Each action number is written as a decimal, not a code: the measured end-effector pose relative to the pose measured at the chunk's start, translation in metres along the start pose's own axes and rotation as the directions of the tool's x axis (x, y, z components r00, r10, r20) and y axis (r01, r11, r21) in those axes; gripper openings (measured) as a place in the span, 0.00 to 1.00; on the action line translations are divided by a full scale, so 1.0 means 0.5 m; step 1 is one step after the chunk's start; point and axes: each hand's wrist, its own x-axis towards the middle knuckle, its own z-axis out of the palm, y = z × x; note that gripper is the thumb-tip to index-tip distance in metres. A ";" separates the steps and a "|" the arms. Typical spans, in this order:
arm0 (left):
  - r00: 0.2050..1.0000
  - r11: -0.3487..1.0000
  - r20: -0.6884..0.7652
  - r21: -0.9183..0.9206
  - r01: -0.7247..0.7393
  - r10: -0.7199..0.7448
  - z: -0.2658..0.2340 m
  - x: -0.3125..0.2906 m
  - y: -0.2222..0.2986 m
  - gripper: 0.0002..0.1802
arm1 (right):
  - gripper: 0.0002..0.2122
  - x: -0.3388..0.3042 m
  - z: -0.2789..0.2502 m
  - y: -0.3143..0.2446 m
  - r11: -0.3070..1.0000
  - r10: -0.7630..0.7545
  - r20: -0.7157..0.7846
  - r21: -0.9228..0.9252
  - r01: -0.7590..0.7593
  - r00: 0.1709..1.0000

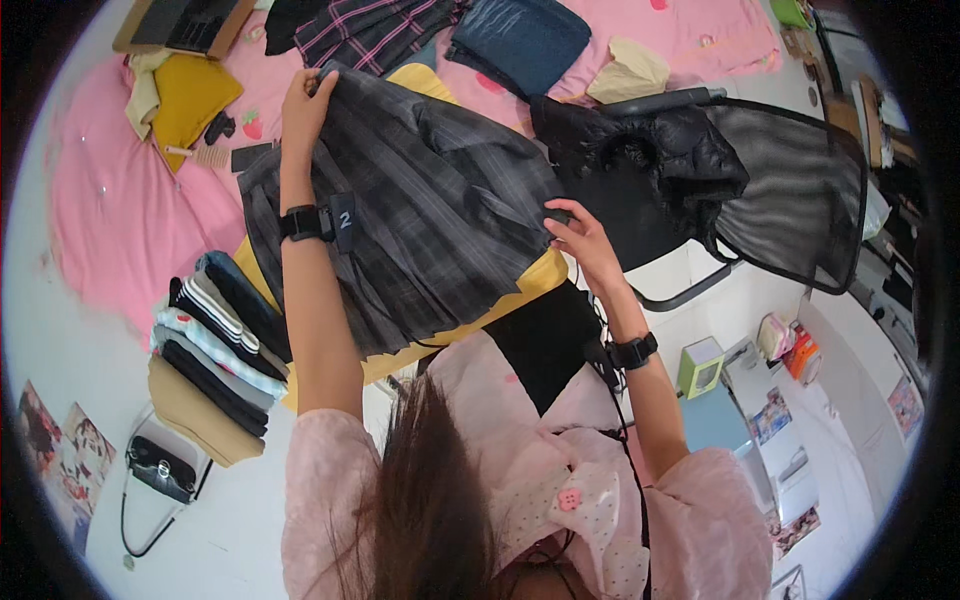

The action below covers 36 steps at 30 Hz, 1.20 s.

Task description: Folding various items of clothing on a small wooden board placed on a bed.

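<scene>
A dark grey plaid pleated skirt lies spread out in front of me over a yellow surface, whose edges show around it. At the skirt's far left corner, my left hand is closed on the cloth. My right hand pinches the skirt's right edge between thumb and fingers. Left of the skirt, several folded clothes stand side by side in a row, in tan, black, striped and denim blue.
Pink bedding carries folded jeans, a pink-lined plaid garment, a mustard cloth, a brush and a cardboard box. A mesh chair with a black puffer jacket stands right. A black handbag is lower left.
</scene>
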 end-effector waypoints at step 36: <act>0.974 0.976 -0.066 0.031 -0.216 0.218 -0.045 0.006 -0.036 0.12 | 0.10 -0.012 -0.015 -0.043 0.897 -0.102 0.116 0.441 0.041 0.988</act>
